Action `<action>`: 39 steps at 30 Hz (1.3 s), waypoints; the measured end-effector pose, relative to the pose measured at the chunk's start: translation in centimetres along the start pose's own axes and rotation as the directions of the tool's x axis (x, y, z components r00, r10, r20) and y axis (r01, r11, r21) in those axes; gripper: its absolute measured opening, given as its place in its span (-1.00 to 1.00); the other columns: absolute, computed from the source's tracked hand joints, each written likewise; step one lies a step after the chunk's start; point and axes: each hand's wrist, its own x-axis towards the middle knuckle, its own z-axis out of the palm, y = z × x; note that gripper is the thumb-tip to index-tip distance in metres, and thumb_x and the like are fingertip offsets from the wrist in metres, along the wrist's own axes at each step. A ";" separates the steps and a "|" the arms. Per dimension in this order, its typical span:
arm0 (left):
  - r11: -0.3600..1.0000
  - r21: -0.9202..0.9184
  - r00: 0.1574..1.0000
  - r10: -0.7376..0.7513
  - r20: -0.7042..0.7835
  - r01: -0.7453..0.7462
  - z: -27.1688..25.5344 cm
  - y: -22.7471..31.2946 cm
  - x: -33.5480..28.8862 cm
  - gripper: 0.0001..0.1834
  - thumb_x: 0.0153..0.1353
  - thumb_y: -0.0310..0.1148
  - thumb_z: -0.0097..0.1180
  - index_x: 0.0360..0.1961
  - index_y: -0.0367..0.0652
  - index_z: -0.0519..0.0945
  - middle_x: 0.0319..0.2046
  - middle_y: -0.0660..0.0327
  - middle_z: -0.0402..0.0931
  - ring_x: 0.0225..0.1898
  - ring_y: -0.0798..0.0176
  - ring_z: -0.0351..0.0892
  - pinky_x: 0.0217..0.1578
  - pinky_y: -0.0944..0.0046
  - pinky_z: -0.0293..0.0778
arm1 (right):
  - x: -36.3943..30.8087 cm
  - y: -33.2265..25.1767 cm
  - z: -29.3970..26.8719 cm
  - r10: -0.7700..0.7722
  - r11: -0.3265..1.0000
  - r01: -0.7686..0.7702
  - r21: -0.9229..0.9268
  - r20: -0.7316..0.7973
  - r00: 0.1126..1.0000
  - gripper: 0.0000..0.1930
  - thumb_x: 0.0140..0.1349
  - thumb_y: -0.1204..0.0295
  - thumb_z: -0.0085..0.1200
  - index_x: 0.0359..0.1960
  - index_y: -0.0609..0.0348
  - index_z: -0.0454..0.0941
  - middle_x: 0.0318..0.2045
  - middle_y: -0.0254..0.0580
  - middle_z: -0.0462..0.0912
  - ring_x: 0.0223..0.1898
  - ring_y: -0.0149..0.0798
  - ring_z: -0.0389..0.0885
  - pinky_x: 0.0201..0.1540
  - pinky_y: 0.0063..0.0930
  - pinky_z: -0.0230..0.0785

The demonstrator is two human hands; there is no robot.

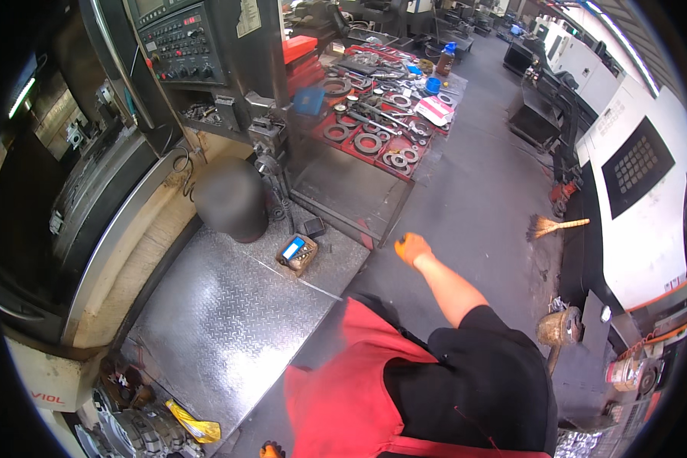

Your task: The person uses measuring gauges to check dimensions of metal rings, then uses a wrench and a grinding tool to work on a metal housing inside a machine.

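Note:
My right hand (412,249), in an orange glove with dark patches, is held out over the grey floor, off the corner of the metal platform. Its fingers look curled in, and nothing sticks out of them. At the lower edge a small part of my left hand (271,450) shows in the same kind of glove; its fingers are mostly cut off. Closest to my right hand is the frame of a work table (393,217). Red trays (343,145) on it carry metal rings (368,143), wrenches and gauges. A small box (296,253) of parts sits on the platform.
A tread-plate platform (229,320) lies at left before an open machine with a control panel (182,47). A dark round bin (231,200) stands on it. Right of the aisle are a broom (557,226) and a white machine (641,191); a yellow packet (195,421) lies lower left.

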 end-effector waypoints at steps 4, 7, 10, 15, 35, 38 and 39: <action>0.997 -0.071 0.986 -0.011 -0.165 -0.001 7.8 4.1 -1.0 -0.75 0.27 -0.08 0.15 -0.30 -0.03 0.53 -0.53 0.34 0.50 -0.56 0.36 0.39 -0.57 0.31 0.24 | 12.1 -5.4 -5.8 -0.096 0.995 0.099 0.006 -0.174 0.980 -0.46 0.26 0.04 0.04 0.06 0.25 0.54 0.00 0.19 0.62 0.09 0.17 0.56 0.14 -0.05 0.41; 0.989 -0.012 0.971 0.145 -0.192 -0.150 19.2 9.2 -1.5 -0.69 0.29 -0.08 0.09 -0.07 -0.01 0.54 -0.24 0.39 0.57 -0.28 0.38 0.48 -0.27 0.31 0.32 | 21.9 -10.9 -8.9 -0.205 0.979 0.201 -0.041 -0.178 0.962 -0.49 0.26 0.03 0.05 -0.02 0.28 0.53 -0.04 0.25 0.63 0.05 0.17 0.60 0.11 -0.05 0.44; 0.981 -0.027 0.977 0.187 -0.102 -0.190 33.5 16.2 -2.2 -0.62 0.28 -0.31 0.01 0.10 -0.16 0.50 -0.05 0.25 0.57 -0.05 0.27 0.52 -0.07 0.26 0.41 | 33.9 -15.0 -10.9 -0.250 0.966 0.233 -0.111 -0.187 0.950 -0.51 0.27 0.07 0.06 0.02 0.26 0.52 -0.02 0.17 0.65 0.03 0.13 0.64 0.08 -0.07 0.49; 0.911 0.128 0.910 0.362 0.200 -0.391 49.8 22.2 -3.5 -0.55 0.25 -0.53 -0.03 0.19 -0.34 0.43 0.08 0.08 0.54 0.14 0.14 0.50 0.22 0.19 0.35 | 48.4 -17.7 -8.6 -0.189 0.960 0.181 -0.212 -0.019 0.982 -0.59 0.22 0.25 0.15 0.05 0.17 0.60 0.02 0.05 0.67 0.06 0.02 0.66 0.05 -0.12 0.54; 0.712 0.266 0.692 0.410 0.594 -0.650 72.0 29.6 -7.1 -0.57 0.17 -0.65 0.03 0.11 -0.35 0.51 0.00 0.08 0.56 0.05 0.20 0.55 0.09 0.26 0.45 | 39.9 -3.1 -27.6 -0.445 0.793 0.473 0.384 -0.165 0.880 -0.51 0.14 0.33 0.24 0.09 0.28 0.47 -0.40 -0.09 0.61 -0.39 -0.36 0.59 -0.33 -0.41 0.43; 0.620 0.343 0.615 0.294 0.732 -0.705 75.9 27.6 -6.2 -0.45 0.05 -0.56 0.13 0.15 -0.31 0.49 0.02 -0.01 0.54 0.11 0.04 0.52 0.09 0.15 0.45 | 35.2 2.8 -29.6 -0.446 0.583 0.363 0.727 -0.087 0.891 -0.64 0.28 0.49 0.16 0.09 0.31 0.46 -0.31 -0.30 0.57 -0.36 -0.47 0.48 -0.32 -0.52 0.36; 0.481 0.293 0.499 0.382 0.778 -0.826 77.7 26.0 -4.8 -0.43 0.04 -0.49 0.19 0.16 -0.30 0.48 0.04 -0.07 0.53 0.13 -0.06 0.49 0.12 0.08 0.43 | 33.5 3.8 -30.0 -0.414 0.531 0.315 0.786 -0.083 0.906 -0.65 0.30 0.49 0.15 0.10 0.31 0.45 -0.29 -0.31 0.58 -0.35 -0.46 0.49 -0.30 -0.52 0.37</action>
